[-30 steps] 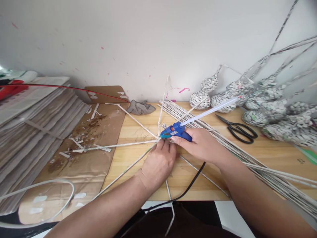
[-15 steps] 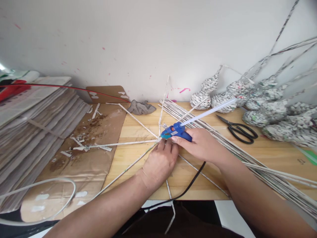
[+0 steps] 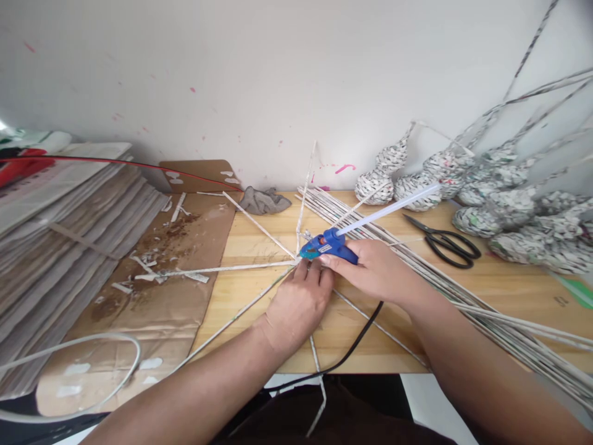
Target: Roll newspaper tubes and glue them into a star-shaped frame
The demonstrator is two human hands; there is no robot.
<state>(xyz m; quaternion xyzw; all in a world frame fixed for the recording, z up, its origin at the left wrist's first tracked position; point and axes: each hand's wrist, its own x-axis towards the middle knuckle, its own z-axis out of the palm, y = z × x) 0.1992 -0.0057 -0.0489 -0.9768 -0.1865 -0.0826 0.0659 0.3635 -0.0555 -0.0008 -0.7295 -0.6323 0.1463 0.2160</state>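
Note:
A blue hot glue gun (image 3: 330, 243) is gripped in my right hand (image 3: 377, 269), with a long clear glue stick (image 3: 389, 210) rising from its back. Its nozzle points down-left at the spot where several rolled paper sticks (image 3: 250, 267) meet. These sticks spread out like spokes over the wooden table. My left hand (image 3: 301, 296) is closed over that meeting point, its fingertips pressed on the sticks just below the nozzle. The hand hides part of the joint. A black cord (image 3: 359, 343) runs from the gun toward the table's front edge.
Behind my right hand lies a bundle of paper sticks (image 3: 440, 293). Black scissors (image 3: 445, 244) and several woven paper gourd shapes (image 3: 374, 185) are at the right. A grey cloth (image 3: 264, 201) rests near the wall. Left are cardboard (image 3: 176, 334) with scraps and stacked newspapers (image 3: 69, 247).

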